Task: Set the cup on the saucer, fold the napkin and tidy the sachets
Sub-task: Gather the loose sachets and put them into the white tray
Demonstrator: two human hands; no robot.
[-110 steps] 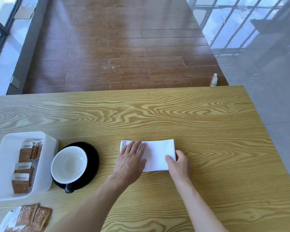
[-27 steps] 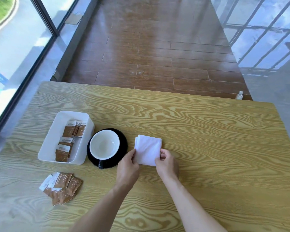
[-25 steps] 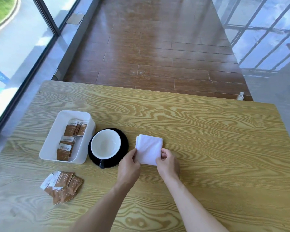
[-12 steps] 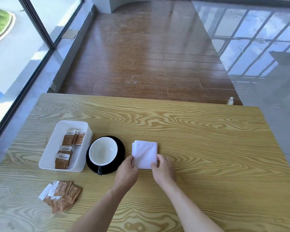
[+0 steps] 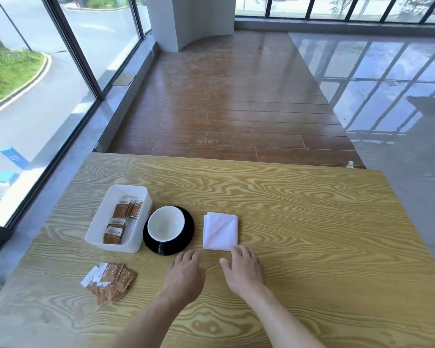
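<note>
A white-lined black cup (image 5: 165,223) stands on a black saucer (image 5: 187,233) at the table's middle left. Right of it lies a white napkin (image 5: 220,231), folded into a small square. Just below the saucer my left hand (image 5: 186,276) hovers open and holds nothing. My right hand (image 5: 244,271) is open too, its fingertips at the napkin's near right corner. A loose pile of brown sachets (image 5: 109,281) lies at the front left. More sachets (image 5: 122,221) sit inside a white tray (image 5: 98,223).
The wooden table (image 5: 312,247) ends at its far edge against a brown plank floor. A glass wall runs along the left. A small bottle (image 5: 350,164) stands on the floor past the table's far right corner.
Earlier the napkin was a long strip; it is now a small square. Both hands have let go of it and drawn back toward me. The camera has tilted up.
</note>
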